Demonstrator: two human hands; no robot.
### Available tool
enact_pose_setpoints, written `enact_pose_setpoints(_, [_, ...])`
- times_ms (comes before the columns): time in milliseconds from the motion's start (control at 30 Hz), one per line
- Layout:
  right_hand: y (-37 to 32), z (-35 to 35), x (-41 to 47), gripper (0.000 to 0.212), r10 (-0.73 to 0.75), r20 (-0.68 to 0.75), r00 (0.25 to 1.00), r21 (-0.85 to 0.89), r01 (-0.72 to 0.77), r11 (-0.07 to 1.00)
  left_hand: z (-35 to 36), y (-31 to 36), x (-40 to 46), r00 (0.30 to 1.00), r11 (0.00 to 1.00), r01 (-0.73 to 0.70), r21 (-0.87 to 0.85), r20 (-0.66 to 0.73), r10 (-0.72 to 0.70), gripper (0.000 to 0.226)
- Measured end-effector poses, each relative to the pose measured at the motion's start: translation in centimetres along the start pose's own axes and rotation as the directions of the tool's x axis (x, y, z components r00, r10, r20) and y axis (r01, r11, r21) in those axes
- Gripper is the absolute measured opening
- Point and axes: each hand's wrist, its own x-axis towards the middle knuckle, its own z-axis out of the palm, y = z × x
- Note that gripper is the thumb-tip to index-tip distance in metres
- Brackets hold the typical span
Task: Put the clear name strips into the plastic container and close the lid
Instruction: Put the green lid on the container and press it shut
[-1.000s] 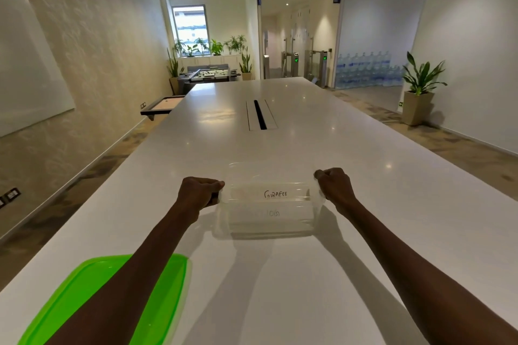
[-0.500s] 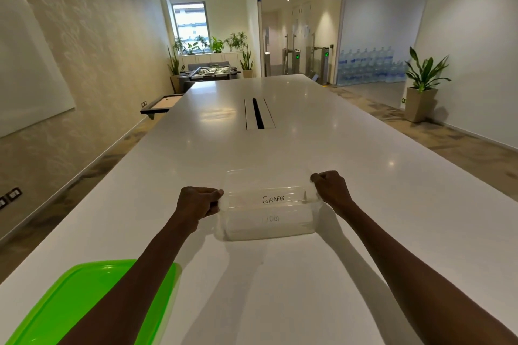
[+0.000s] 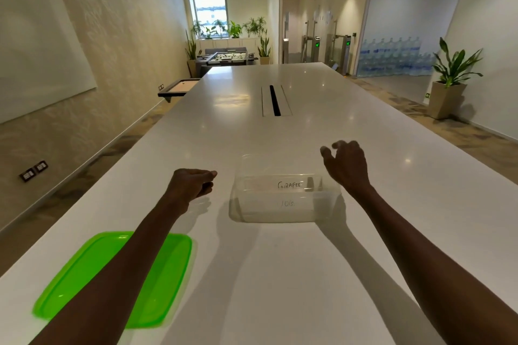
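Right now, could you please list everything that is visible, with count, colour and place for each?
container: 1, clear, on the table ahead, open, no lid
name strips: at least 2, clear with handwriting, inside the container
lid: 1, green, flat on the table at near left, partly under the left forearm
table: 1, white, long, with a cable slot at its middle
potted plant: 1, green in a beige pot, on the floor at right
whiteboard: 1, white, on the left wall
left hand: 1, loosely curled, left of the container, no grip
right hand: 1, open, right of the container, no grip
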Motion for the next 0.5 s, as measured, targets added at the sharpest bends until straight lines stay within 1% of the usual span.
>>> enact_pose_setpoints(67, [-2.4,0.1,-0.8,0.042,-0.111,-0.088,0.990,0.016,0.113,0.993,-2.2,0.0,-0.1,0.999,0.999,-0.014,0.030,-0.032,0.015,0.027])
enact_pose_setpoints(100, [-3.7,0.2,-1.4,0.038,-0.167,-0.105,0.980,0.025,0.170,0.985,-3.3,0.0,-0.1,0.998,0.998,-0.024,0.055,-0.052,0.027,0.027])
enact_pose_setpoints(167, [-6.4,0.7,-2.7,0.031,-0.273,-0.104,0.956,0.059,0.280,0.958,-5.7,-0.2,-0.1,0.994,0.990,-0.036,0.134,-0.098,0.049,0.027])
enact_pose_setpoints(267, [-10.0,1.5,-5.2,0.021,-0.399,-0.079,0.913,0.132,0.407,0.904,-9.3,-0.8,-0.1,0.984,0.943,-0.025,0.331,-0.160,0.082,0.027])
enact_pose_setpoints(333, [-12.1,2.2,-6.8,0.015,-0.469,-0.034,0.882,0.175,0.467,0.866,-11.5,-1.4,-0.2,0.974,0.892,0.002,0.453,-0.202,0.100,0.028])
enact_pose_setpoints(400, [-13.7,3.5,-8.5,0.014,-0.514,0.047,0.857,0.199,0.496,0.845,-13.5,-2.1,-0.4,0.961,0.827,0.024,0.561,-0.241,0.136,0.028])
enact_pose_setpoints(500, [-15.5,6.1,-11.2,0.017,-0.523,0.195,0.830,0.169,0.497,0.851,-15.7,-3.0,-1.0,0.944,0.750,0.057,0.659,-0.280,0.175,0.030])
